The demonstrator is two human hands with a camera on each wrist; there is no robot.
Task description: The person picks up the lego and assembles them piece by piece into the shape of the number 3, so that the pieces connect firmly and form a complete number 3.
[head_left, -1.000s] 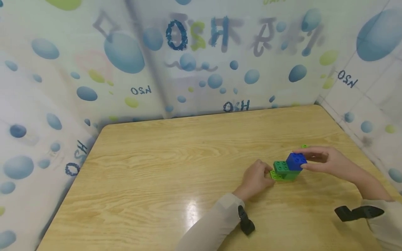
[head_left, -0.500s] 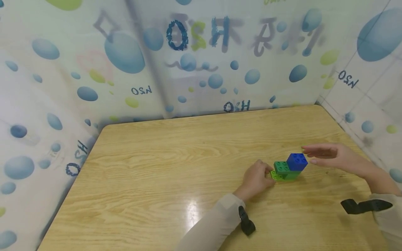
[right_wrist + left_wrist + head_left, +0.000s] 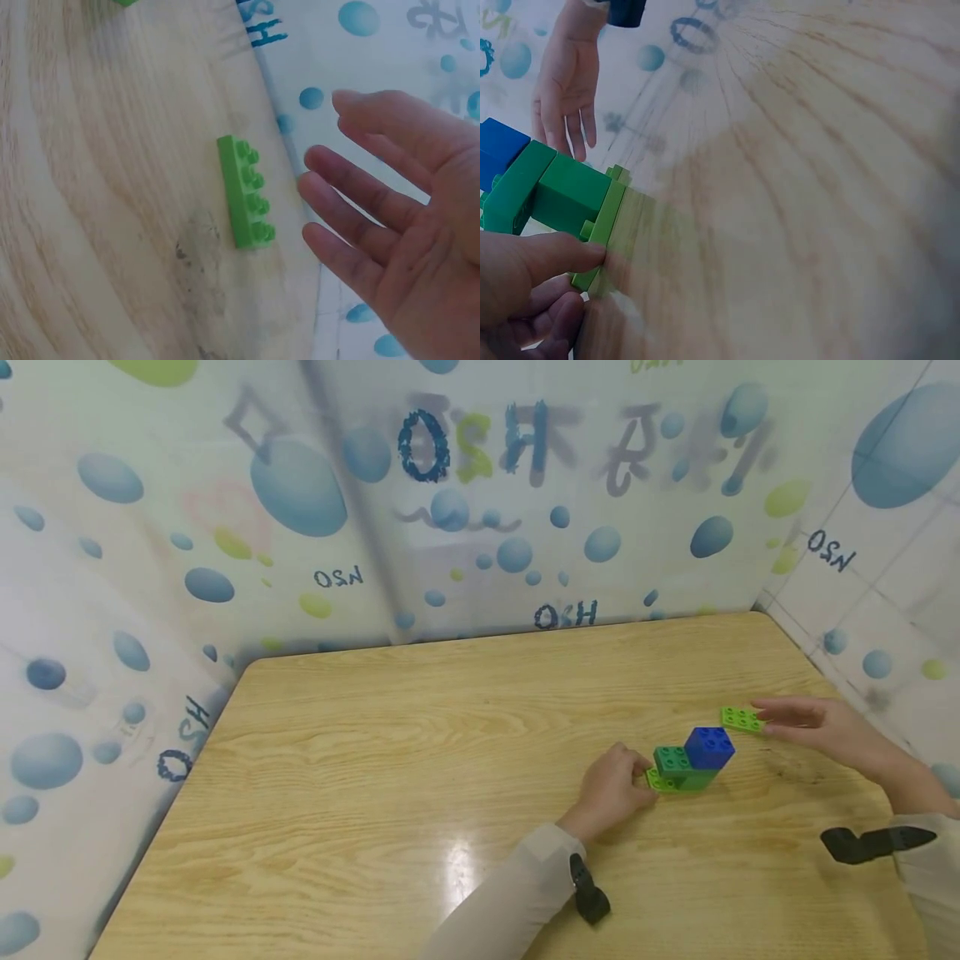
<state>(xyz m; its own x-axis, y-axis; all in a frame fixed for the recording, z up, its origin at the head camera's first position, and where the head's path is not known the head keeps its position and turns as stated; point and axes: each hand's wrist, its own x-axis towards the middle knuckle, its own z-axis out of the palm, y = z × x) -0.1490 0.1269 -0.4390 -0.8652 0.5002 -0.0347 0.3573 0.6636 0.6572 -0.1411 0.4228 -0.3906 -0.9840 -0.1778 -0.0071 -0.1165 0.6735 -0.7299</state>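
Observation:
My left hand (image 3: 611, 787) pinches the near end of a lime green toy-brick plate (image 3: 607, 225) between thumb and fingers. On that plate stands a green brick (image 3: 571, 193). A second green brick (image 3: 672, 760) sits above it and juts out toward my left hand, with a blue brick (image 3: 709, 748) on top at the other end. Farther back to the right, a loose lime green plate (image 3: 238, 193) lies studs up on the table. My right hand (image 3: 836, 739) is beside it, fingers loosely extended and holding nothing; the right wrist view shows a gap between fingertips and plate.
The wooden table (image 3: 360, 777) runs up to a wall (image 3: 480, 560) printed with blue and green bubbles. At the right, the table edge meets another printed wall close to my right hand. A dark smudge (image 3: 191, 247) marks the wood near the loose plate.
My right hand has let go of the blue brick and moved back and to the right, to the loose lime green plate. My left hand stays on the stack's base plate.

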